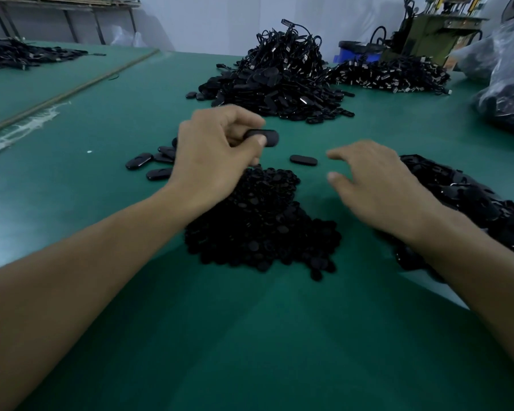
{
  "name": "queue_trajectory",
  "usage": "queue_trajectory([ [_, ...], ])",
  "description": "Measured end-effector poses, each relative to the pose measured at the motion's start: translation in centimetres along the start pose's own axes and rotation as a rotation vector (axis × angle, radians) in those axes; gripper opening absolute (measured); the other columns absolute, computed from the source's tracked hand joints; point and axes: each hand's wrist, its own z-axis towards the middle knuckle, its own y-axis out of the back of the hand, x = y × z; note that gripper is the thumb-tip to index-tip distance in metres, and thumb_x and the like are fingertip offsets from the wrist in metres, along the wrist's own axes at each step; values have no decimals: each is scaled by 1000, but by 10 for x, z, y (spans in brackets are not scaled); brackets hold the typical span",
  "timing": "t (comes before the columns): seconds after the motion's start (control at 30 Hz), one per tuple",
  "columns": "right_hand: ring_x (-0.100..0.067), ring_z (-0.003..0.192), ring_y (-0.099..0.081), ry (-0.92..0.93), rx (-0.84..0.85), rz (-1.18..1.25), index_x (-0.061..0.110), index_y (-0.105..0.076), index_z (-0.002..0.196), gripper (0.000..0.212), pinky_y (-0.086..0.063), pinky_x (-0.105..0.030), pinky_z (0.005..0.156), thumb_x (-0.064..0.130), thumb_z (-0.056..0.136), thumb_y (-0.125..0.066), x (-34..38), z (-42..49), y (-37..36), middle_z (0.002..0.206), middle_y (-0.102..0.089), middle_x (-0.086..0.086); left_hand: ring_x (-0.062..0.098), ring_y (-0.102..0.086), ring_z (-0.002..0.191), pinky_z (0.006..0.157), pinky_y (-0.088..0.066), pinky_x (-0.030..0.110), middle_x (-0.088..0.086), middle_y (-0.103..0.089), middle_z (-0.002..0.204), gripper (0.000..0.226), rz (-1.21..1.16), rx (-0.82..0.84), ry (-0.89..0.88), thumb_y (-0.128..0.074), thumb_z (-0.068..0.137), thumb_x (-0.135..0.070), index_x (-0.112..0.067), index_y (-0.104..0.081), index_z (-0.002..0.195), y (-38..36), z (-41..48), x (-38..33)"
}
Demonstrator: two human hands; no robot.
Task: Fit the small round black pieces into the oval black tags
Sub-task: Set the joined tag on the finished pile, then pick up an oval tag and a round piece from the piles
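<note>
Green matted surface (101, 120), white wall behind. Left hand (217, 149) pinches one oval tag (266, 137) between thumb and curled fingers, raised just above the surface. Right hand (371, 185) is spread and relaxed, holding nothing, its forearm over a pile of tags (463, 203). Single loose tag (303, 160) lies between the hands. Heap of small round pieces (261, 221) sits below and between the hands. Several finished-looking tags (152, 166) lie left of the left hand. Far back: big heap of tags and cords (279, 81), a second corded heap (392, 74), another dark heap (15, 53) at far left. Clear plastic bag (508, 84) at right edge; blue container (356, 53) and machine (436, 34) beyond.
</note>
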Motion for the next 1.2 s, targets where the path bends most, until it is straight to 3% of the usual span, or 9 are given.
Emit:
queue_trajectory([
  [0.1,-44,129,-39,-210,141,-274,8,-56,130,37,-33,-52,108,30,104,-42,-10,-3,6,139,-47,-20,3,-72,63,66,-58,15,-12,-71,89,19,45,-87,41,-71,91,-10,-24,-72,104,11,8,11],
  [0.23,-45,117,-47,-282,170,-309,5,-58,110,23,-38,-48,98,18,100,-42,-9,-8,9,121,-54,-23,-1,-70,61,65,-57,12,-13,-70,80,21,160,-131,94,-71,89,-6,-23,-73,100,20,16,28],
  [0.43,-38,112,-56,-172,77,-196,10,-61,122,31,-49,-47,95,2,95,-50,-9,-6,4,121,-63,-15,12,-69,81,87,-59,40,-17,-65,77,23,337,-148,177,-80,84,-25,-28,-75,106,30,19,41],
  [0.53,-37,119,-57,-145,41,-92,14,-58,135,43,-49,-45,95,-2,95,-51,-9,-5,3,130,-61,-15,10,-67,89,87,-57,44,-22,-61,76,19,398,-143,220,-81,83,-35,-34,-74,101,31,17,40],
  [0.7,-37,102,-62,-141,12,46,18,-62,128,38,-57,-45,89,0,96,-54,-16,-2,1,123,-62,-17,10,-61,93,79,-50,38,-18,-64,85,20,456,-158,249,-77,86,-39,-33,-74,104,33,17,40],
  [0.83,-8,88,-66,-56,-56,318,24,-67,118,32,-50,-15,77,8,91,-71,-12,0,-1,100,-69,3,12,-57,98,75,-41,37,-6,-69,111,26,534,-172,244,-79,84,-42,-32,-75,107,34,18,42],
  [0.9,-2,84,-68,-27,-56,483,28,-65,110,35,-53,-17,80,11,84,-80,-6,-1,0,94,-70,11,13,-54,102,76,-41,39,-2,-62,118,29,558,-162,212,-78,83,-44,-33,-73,110,33,17,41],
  [1.03,-5,83,-73,4,-63,693,29,-68,95,34,-59,-29,85,9,75,-87,0,-3,3,91,-75,7,5,-55,84,76,-48,34,-13,-64,92,8,466,-123,42,-72,88,-39,-36,-73,95,24,11,29],
  [1.2,-9,81,-74,56,-39,847,37,-73,93,36,-60,-26,84,5,80,-81,1,-4,3,89,-75,4,-7,-61,63,65,-44,7,-22,-67,72,4,192,59,-134,-73,91,-26,-28,-77,92,0,-3,5],
])
